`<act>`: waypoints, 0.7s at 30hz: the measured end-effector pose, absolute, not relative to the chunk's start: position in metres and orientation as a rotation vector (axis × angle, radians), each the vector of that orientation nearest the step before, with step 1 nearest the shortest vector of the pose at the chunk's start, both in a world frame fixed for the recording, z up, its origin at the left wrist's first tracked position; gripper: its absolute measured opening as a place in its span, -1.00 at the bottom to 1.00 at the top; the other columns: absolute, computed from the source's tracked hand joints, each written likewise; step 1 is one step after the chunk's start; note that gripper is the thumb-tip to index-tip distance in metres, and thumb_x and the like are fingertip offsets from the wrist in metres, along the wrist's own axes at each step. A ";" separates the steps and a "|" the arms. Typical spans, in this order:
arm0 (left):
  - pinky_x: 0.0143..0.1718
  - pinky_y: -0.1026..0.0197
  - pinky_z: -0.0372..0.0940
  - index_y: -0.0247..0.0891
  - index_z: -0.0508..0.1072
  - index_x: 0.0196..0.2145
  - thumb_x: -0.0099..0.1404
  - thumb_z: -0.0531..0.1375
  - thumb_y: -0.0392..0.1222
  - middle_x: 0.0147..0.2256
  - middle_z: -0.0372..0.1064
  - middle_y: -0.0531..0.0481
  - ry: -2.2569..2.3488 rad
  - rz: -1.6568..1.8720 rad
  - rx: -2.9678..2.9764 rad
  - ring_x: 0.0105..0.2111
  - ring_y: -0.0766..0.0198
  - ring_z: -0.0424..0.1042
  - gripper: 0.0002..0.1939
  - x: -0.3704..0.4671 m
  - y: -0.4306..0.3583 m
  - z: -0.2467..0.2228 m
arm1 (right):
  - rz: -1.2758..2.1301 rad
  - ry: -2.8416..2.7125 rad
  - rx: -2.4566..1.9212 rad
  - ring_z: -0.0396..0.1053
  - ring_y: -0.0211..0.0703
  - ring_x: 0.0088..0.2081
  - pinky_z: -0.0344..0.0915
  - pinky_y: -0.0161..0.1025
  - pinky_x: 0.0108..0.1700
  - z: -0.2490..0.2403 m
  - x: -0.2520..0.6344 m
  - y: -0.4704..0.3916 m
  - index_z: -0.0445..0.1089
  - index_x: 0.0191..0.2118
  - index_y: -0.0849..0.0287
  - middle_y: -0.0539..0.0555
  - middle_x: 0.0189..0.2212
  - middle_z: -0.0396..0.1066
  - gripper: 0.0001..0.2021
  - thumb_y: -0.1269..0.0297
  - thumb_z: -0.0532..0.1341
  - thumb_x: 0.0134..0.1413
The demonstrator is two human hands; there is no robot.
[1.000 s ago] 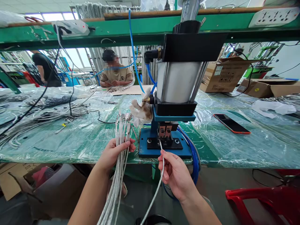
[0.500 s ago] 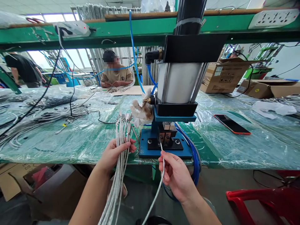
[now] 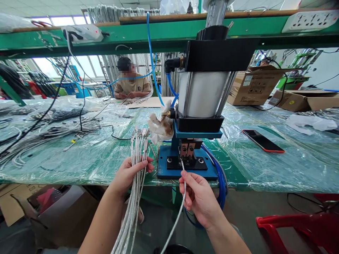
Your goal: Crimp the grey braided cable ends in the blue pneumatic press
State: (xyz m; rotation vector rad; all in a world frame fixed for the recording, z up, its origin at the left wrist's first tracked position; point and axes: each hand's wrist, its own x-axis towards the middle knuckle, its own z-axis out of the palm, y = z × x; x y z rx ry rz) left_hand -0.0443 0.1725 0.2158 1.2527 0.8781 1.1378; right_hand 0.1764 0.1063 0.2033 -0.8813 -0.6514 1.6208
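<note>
Evidently, one press (image 3: 201,95) stands beyond the right hand (image 3: 197,193).
That hand pinches one cable (image 3: 176,223); the left hand (image 3: 128,173) grips one bundle of many cables (image 3: 134,199).

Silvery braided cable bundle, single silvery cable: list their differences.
The silvery cable bundle has many lengths; the single silvery cable, one. The left hand grips the bundle; the right hand pinches the single cable. The bundle's ends are left of the blue-black machine; the single cable's end reaches it. Both look braided.

2 wearer's hands (image 3: 201,198) | 1 held cable bundle (image 3: 137,148) — 1 held cable (image 3: 179,214) | 1 blue-based press (image 3: 202,93) | 1 phone (image 3: 263,140)
</note>
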 end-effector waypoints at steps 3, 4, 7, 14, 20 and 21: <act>-0.28 0.26 0.32 -0.32 0.58 -0.27 0.21 0.30 -0.13 -0.43 0.54 -0.08 0.882 1.133 1.260 -0.38 0.23 0.48 -0.79 -0.045 0.173 0.216 | 1.634 -0.695 -0.890 0.12 -0.44 -0.81 0.10 -0.47 -0.80 0.206 0.177 0.103 0.41 -0.50 0.29 -0.04 -0.70 0.37 -0.62 0.03 0.40 -0.07; -0.28 0.25 0.32 -0.32 0.58 -0.27 0.21 0.30 -0.13 -0.43 0.54 -0.08 0.881 1.132 1.260 -0.38 0.23 0.48 -0.79 -0.045 0.173 0.216 | 1.649 -0.705 -0.891 0.13 -0.44 -0.80 0.10 -0.47 -0.80 0.207 0.177 0.101 0.42 -0.50 0.30 -0.03 -0.69 0.37 -0.62 0.02 0.39 -0.06; -0.27 0.26 0.32 -0.31 0.58 -0.27 0.21 0.30 -0.13 -0.43 0.54 -0.07 0.880 1.128 1.264 -0.37 0.23 0.48 -0.80 -0.046 0.173 0.215 | 1.691 -0.695 -0.883 0.19 -0.40 -0.78 0.13 -0.45 -0.78 0.208 0.177 0.095 0.44 -0.47 0.31 0.01 -0.66 0.41 -0.61 0.00 0.35 -0.01; -0.27 0.26 0.32 -0.30 0.59 -0.26 0.21 0.30 -0.13 -0.42 0.55 -0.08 0.890 1.129 1.261 -0.38 0.24 0.48 -0.80 -0.046 0.173 0.215 | 1.779 -0.569 -0.755 0.31 -0.33 -0.73 0.16 -0.44 -0.73 0.216 0.173 0.088 0.49 -0.41 0.33 0.09 -0.60 0.48 -0.66 0.08 0.29 0.10; -0.29 0.26 0.33 -0.31 0.59 -0.28 0.18 0.32 -0.12 -0.43 0.55 -0.08 0.895 1.140 1.247 -0.39 0.23 0.49 -0.79 -0.045 0.173 0.216 | 1.876 -0.265 -0.632 0.30 -0.37 -0.69 0.19 -0.44 -0.68 0.227 0.166 0.088 0.51 -0.38 0.34 0.07 -0.58 0.47 -0.75 0.22 0.25 0.16; -0.29 0.25 0.33 -0.31 0.60 -0.28 0.17 0.32 -0.12 -0.43 0.55 -0.09 0.899 1.142 1.246 -0.39 0.22 0.49 -0.79 -0.044 0.173 0.216 | 1.888 -0.222 -0.610 0.29 -0.38 -0.69 0.19 -0.44 -0.68 0.229 0.166 0.089 0.51 -0.38 0.35 0.07 -0.58 0.47 -0.76 0.24 0.24 0.16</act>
